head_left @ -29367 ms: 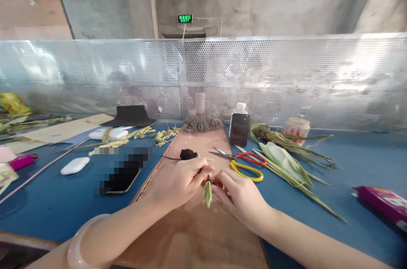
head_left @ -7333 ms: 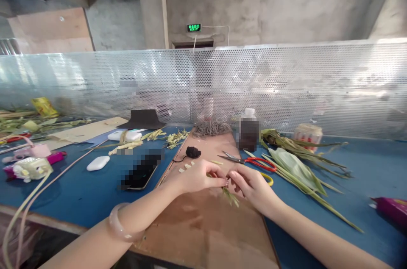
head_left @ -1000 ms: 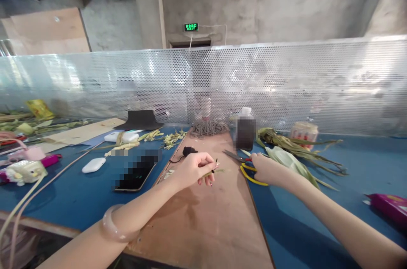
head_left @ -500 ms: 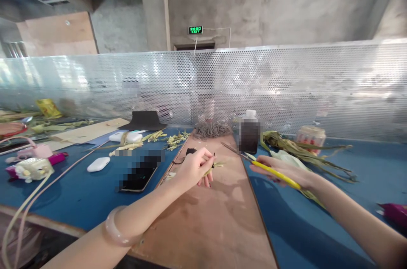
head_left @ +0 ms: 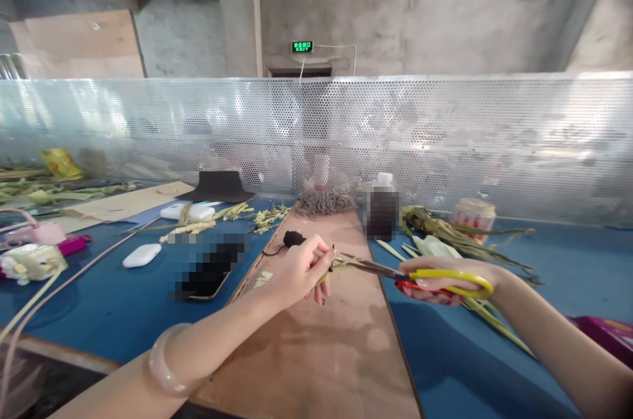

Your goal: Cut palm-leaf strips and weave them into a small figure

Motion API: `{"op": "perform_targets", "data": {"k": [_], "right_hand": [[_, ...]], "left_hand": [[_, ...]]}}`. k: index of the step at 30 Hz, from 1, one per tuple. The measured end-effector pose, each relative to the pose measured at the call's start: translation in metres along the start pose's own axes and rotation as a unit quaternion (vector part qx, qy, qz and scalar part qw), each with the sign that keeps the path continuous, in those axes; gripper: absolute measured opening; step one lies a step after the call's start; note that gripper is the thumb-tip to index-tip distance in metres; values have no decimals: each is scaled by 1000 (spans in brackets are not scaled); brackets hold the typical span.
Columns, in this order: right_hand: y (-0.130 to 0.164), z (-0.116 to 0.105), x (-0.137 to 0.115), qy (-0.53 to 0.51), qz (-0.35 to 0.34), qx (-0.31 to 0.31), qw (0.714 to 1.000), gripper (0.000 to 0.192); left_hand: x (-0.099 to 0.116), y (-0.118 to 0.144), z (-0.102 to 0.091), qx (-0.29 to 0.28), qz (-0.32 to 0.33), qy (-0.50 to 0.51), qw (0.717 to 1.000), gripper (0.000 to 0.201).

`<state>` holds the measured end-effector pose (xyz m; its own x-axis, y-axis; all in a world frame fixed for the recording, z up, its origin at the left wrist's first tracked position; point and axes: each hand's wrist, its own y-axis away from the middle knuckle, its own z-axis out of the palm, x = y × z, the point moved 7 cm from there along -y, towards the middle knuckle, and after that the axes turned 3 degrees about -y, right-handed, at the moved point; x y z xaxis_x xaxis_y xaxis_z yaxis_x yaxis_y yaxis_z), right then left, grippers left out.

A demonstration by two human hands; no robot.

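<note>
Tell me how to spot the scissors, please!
Find the brown wooden board running down the middle of the blue table. Just past its right edge, the person's right hand holds the scissors, blades pointing toward the left hand. Nothing else nearby has one yellow handle and one red.

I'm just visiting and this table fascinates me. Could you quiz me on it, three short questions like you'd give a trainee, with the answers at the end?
1. Which hand holds the scissors? A) left, B) right, C) neither.
2. True or false: the black ball sits on the wooden board.
3. Fill the gap: one handle of the scissors is yellow, the other is ____.

Key:
1. B, the right hand; the left hand pinches a green strip.
2. True.
3. Red.
</note>
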<state>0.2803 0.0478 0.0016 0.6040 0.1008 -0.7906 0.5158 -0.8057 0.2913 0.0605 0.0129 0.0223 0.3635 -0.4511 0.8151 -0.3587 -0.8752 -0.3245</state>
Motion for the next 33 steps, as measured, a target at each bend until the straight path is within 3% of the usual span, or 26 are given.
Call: {"op": "perform_targets", "data": {"k": [1,3,9,13,21,33], "right_hand": [[1,12,-1,-40,2,-90,995,35],[3,18,-7,-84,-18,-149,985,34],[10,17,-15,-69,-42,-140,987,44],[11,22,-16,-70,-50,-168,982,51],[13,26,-23,-55,-37,-131,989,65],[9,39,-23,-82,-73,-206,972,49]], "left_hand": [[2,1,1,-2,-1,8,1000,25],[5,3,2,-7,-2,25,1000,24],[12,10,7,-21,-11,83,996,22],[15,12,9,-28,-25,136,990,21],[17,12,15,-89,-37,255,962,15],[13,14,28,-172,-86,300,934,16]]}}
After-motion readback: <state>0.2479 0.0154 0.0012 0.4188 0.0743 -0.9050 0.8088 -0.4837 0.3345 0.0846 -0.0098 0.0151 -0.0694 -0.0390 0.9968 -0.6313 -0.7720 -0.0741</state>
